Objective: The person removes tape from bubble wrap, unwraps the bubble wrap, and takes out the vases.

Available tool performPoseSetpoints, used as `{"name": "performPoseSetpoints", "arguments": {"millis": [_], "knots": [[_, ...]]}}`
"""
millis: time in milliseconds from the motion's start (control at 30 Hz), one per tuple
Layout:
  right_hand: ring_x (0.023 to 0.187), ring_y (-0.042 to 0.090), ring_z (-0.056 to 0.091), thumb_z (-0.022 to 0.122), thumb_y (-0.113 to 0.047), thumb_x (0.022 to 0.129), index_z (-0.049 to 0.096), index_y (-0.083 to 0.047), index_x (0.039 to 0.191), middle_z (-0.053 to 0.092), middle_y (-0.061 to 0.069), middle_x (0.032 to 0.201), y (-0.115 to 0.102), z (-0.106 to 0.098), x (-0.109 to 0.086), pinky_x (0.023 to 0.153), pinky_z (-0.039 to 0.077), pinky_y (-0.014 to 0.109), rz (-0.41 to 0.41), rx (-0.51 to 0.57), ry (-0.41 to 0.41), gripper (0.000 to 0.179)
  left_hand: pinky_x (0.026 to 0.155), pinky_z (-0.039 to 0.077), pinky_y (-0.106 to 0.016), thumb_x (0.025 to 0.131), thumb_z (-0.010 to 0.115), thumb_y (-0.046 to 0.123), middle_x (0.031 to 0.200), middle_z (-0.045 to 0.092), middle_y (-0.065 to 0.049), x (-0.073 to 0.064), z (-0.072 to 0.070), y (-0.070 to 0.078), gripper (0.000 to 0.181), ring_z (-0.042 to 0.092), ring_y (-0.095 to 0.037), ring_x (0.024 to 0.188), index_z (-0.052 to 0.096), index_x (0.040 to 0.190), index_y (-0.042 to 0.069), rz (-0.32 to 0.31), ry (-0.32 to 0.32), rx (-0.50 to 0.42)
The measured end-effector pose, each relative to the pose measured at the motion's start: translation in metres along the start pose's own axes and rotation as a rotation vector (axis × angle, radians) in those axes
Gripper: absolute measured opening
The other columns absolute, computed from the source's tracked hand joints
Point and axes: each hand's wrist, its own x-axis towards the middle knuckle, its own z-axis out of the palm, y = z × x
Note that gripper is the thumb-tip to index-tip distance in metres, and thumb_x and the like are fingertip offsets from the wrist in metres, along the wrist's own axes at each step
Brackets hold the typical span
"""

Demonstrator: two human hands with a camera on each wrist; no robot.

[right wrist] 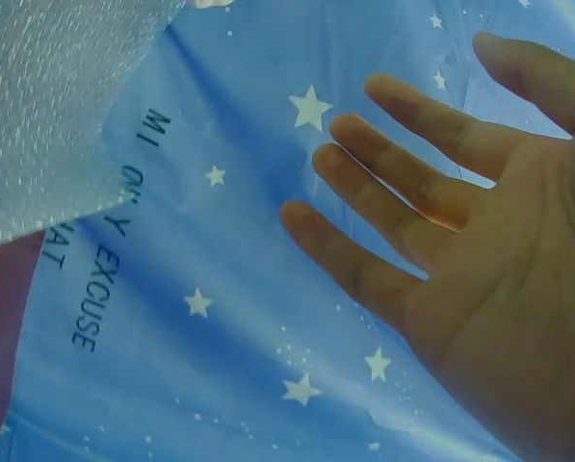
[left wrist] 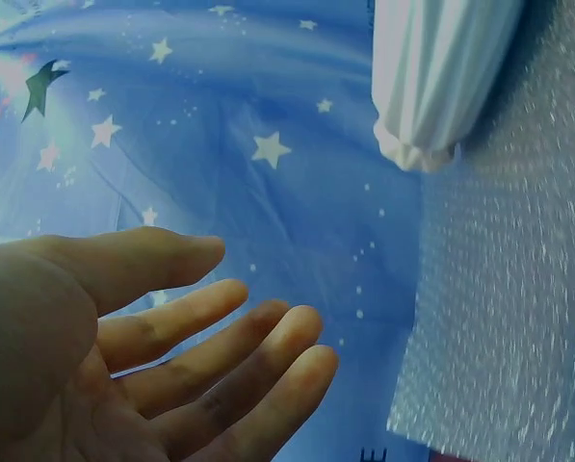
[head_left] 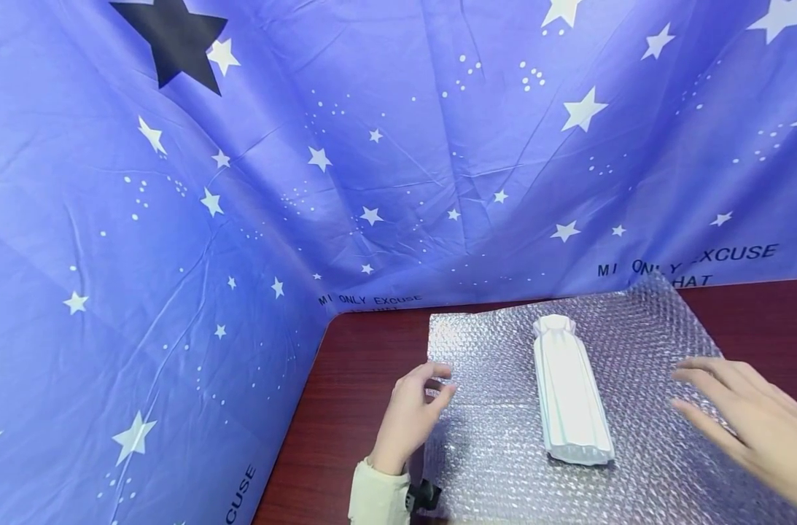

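A white fluted vase (head_left: 572, 390) lies on its side on a sheet of bubble wrap (head_left: 483, 430), its narrow neck toward the back wall. My left hand (head_left: 414, 412) is over the sheet's left edge, fingers loosely bent and holding nothing. On the other side, my right hand (head_left: 749, 415) hovers above the sheet's right part with fingers extended and spread. Both wrist views show bare palms; the left hand (left wrist: 200, 366) has the vase (left wrist: 441, 77) above and beyond it, and the right hand (right wrist: 441, 212) is apart from the bubble wrap (right wrist: 56, 106).
The bubble wrap covers much of a dark red wooden table (head_left: 352, 364). A blue cloth (head_left: 398, 182) with white stars and printed words hangs behind the table and along its left side. At the back right, one corner of the sheet rises against the cloth.
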Motion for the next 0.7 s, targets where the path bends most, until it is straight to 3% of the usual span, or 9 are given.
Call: {"name": "performPoseSetpoints", "arguments": {"millis": [133,367,633,700], "knots": [[0.108,0.04,0.05,0.068,-0.024,0.094,0.063,-0.002,0.113,0.058,0.02,0.118,-0.003,0.006,0.005,0.097,0.033,0.058,-0.031,0.018,-0.026,0.03,0.077,0.056,-0.021,0.097,0.065,0.018,0.115,0.07,-0.003,0.004,0.01,0.005,0.023,0.067,-0.009,0.094,0.069,0.118,0.011,0.007,-0.019,-0.013],[0.108,0.032,0.053,0.071,-0.024,0.092,0.062,-0.004,0.118,0.06,0.015,0.118,-0.002,0.022,0.011,0.087,0.04,0.049,-0.045,0.05,-0.051,0.035,0.082,0.056,-0.021,0.098,0.063,0.027,0.118,0.068,-0.006,0.009,0.031,0.003,0.029,0.066,-0.01,0.098,0.066,0.123,0.01,0.019,-0.039,-0.031],[0.112,0.039,0.052,0.067,-0.027,0.095,0.059,-0.001,0.123,0.058,0.018,0.121,0.004,0.036,0.015,0.087,0.043,0.06,0.017,0.117,-0.136,0.039,0.086,0.057,-0.03,0.101,0.057,0.038,0.121,0.065,-0.005,0.01,0.051,-0.005,0.038,0.065,-0.014,0.102,0.062,0.129,0.014,-0.011,-0.044,-0.01],[0.115,0.042,0.049,0.066,-0.027,0.096,0.057,0.001,0.127,0.056,0.021,0.125,0.006,0.039,0.015,0.093,0.038,0.067,0.029,0.139,-0.15,0.043,0.088,0.055,-0.029,0.101,0.056,0.039,0.123,0.065,-0.005,0.01,0.055,-0.007,0.039,0.064,-0.017,0.105,0.061,0.13,0.014,-0.005,-0.037,0.02]]}}
